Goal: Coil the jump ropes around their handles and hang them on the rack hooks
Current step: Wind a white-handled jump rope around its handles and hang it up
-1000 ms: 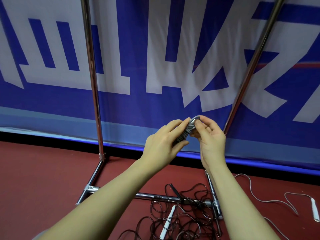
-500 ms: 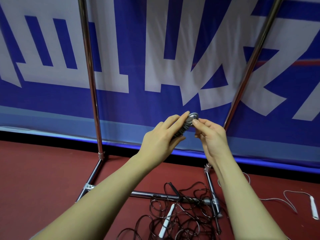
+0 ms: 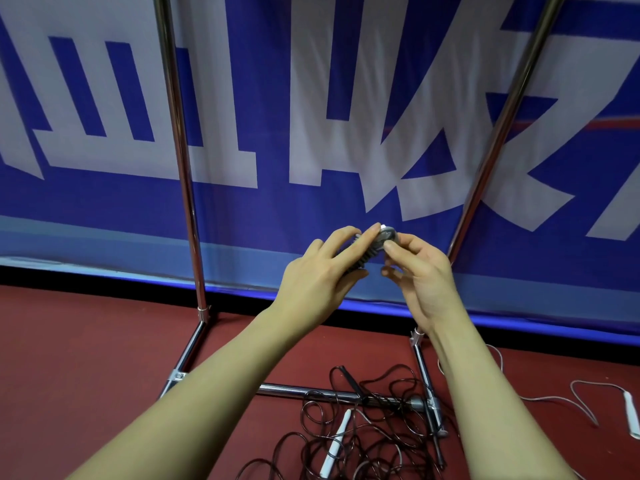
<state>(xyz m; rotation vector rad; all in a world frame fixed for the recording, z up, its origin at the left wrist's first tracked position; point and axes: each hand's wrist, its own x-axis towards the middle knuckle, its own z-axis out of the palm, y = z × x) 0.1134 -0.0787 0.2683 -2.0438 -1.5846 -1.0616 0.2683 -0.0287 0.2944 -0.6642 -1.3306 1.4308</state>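
Note:
A coiled jump rope bundle (image 3: 379, 241), grey cord wound tightly round its handles, is held up in front of the banner. My left hand (image 3: 322, 275) grips it from the left with fingers laid along the coils. My right hand (image 3: 415, 268) pinches its upper end with thumb and fingertips. A tangle of dark jump rope (image 3: 360, 434) with a white handle (image 3: 334, 445) and a black handle (image 3: 351, 382) lies on the floor below. The chrome rack (image 3: 180, 188) stands behind; its hooks are out of view.
The rack's right upright (image 3: 498, 126) slants past my right hand, and its base bar (image 3: 294, 389) runs across the red floor. A white rope with a white handle (image 3: 632, 419) lies at the right. A blue and white banner (image 3: 311, 98) fills the background.
Both hands have lifted the bundle slightly and shifted it a little right. My right hand's fingers moved from covering the top end to pinching it from the side.

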